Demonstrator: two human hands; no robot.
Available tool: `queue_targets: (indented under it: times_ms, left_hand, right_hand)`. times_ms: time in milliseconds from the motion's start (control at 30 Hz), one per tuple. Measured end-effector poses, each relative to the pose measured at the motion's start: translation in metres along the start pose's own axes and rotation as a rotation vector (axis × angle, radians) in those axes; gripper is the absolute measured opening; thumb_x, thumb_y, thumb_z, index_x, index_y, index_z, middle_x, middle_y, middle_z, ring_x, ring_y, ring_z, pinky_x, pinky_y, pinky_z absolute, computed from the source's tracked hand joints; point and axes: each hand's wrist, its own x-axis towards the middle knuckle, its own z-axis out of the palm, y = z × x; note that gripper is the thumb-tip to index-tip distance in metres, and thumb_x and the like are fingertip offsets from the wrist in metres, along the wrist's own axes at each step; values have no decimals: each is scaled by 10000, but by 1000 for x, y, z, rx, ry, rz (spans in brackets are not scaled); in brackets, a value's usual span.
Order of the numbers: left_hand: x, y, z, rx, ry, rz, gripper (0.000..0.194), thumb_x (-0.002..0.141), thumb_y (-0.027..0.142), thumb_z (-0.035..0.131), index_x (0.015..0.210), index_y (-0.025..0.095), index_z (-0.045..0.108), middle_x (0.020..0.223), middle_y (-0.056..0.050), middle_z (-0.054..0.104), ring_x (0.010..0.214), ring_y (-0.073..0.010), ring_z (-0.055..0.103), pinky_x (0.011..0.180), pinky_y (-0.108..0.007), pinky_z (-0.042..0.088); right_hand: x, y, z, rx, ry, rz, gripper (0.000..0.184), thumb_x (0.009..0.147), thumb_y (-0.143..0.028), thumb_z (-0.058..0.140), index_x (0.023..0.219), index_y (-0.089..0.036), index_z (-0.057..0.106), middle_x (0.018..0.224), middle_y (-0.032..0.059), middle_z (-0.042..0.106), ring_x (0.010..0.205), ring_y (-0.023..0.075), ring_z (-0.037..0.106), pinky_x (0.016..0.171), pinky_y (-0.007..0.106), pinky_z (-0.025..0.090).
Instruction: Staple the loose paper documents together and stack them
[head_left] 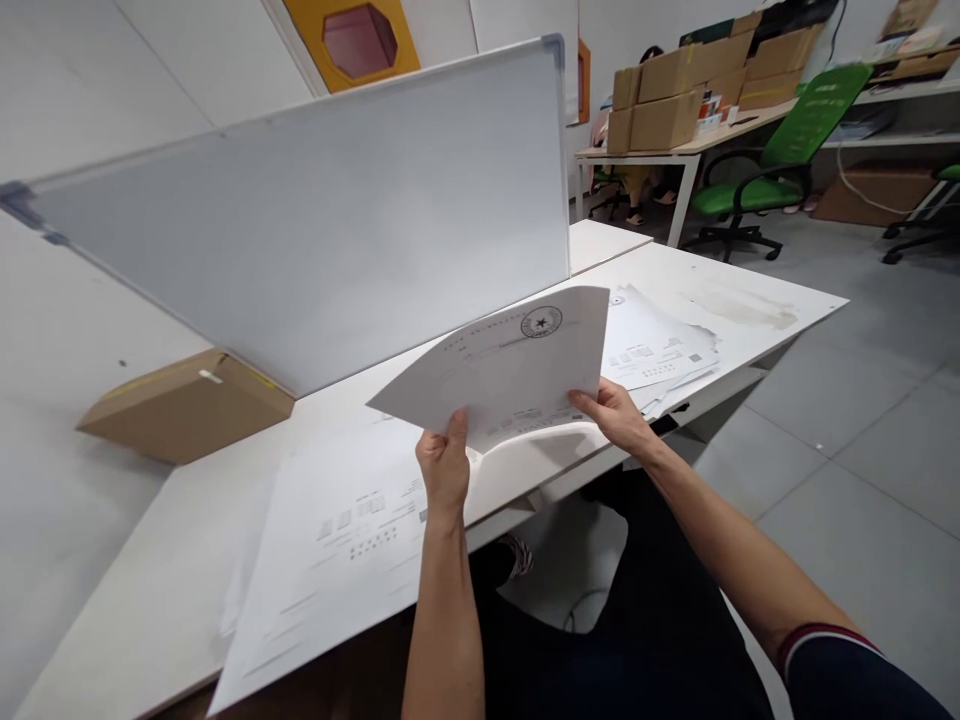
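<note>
While between two hands point(445, 465) point(621, 415) (both bare), one paper sheet point(517, 370).

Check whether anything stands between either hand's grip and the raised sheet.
Nothing visible does. The left hand and the right hand both grip the sheet directly, thumbs on its near face. The whiteboard stands beyond the sheet, not between it and the hands.

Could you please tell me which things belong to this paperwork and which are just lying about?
Likely in use: sheet in left hand and right hand; left papers; right papers.
Apparently lying about: whiteboard; cardboard box beside it; green chair.
</note>
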Motion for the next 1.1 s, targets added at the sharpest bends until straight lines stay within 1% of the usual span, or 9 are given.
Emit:
queue_targets:
  times_ms: [167,300,400,533,600,700,767,933,1100]
  left_hand:
    - [0,-7,-1,-20,-132,-62,378,731,394,678,1034,168,672,1030,-60,699,1031,-191,607,955,-325,438]
    - [-2,3,1,-51,-130,-71,385,733,396,676,1042,166,669,1042,-62,696,1038,-197,607,946,-337,446]
    - [-8,12,3,-80,-146,-149,420,710,413,693,1047,164,667,992,-68,707,972,-202,632,884,-335,482]
    - [-22,0,-2,-15,-264,-339,416,718,483,658,965,149,681,874,-78,707,802,-196,654,764,-329,515]
    - [-29,-17,-6,39,-232,-373,444,774,534,564,986,157,666,865,-87,695,763,-189,648,728,-332,513]
    - [-31,-42,-11,290,-13,-219,391,847,452,484,1109,194,614,1032,-106,662,949,-210,613,859,-364,463]
    - [-28,-55,-14,468,52,-87,347,856,328,479,1164,211,588,1150,-107,621,1097,-224,542,969,-384,385]
    - [-9,-75,-16,624,-71,105,417,810,124,420,1174,218,602,1179,-92,610,1140,-234,503,1016,-399,326]
    - [-2,-86,-18,702,-126,159,463,784,60,384,1140,225,629,1133,-68,642,1107,-225,522,1012,-411,331]
  right_hand:
    - [-2,-1,-3,-127,-65,32,360,820,-426,568,1076,-188,650,1015,50,693,1000,251,615,869,387,479]
    - [-6,-17,-5,-220,-79,2,324,829,-445,547,989,-195,676,980,43,700,977,262,625,828,371,495]
    - [-16,-33,-10,-326,-29,28,292,815,-443,558,872,-181,674,891,52,704,867,267,648,721,353,518]
    - [-43,-36,-28,-267,-30,259,299,773,-448,605,847,-162,652,791,67,699,711,245,662,585,324,531]
    - [-61,-29,-39,-168,-55,431,322,752,-450,636,875,-153,655,795,81,704,697,244,671,582,332,546]
    - [-90,-18,-51,8,-99,663,346,731,-444,669,906,-146,666,811,105,711,708,260,682,594,367,564]
    - [-106,-14,-54,94,-107,762,339,717,-435,687,899,-149,674,793,111,714,684,263,684,574,376,564]
    - [-123,-10,-48,160,-120,852,290,737,-426,679,865,-165,664,794,96,719,668,234,683,566,338,556]
    - [-114,-7,-38,142,-218,842,372,760,-432,647,1002,-149,649,866,97,719,701,229,685,596,330,552]
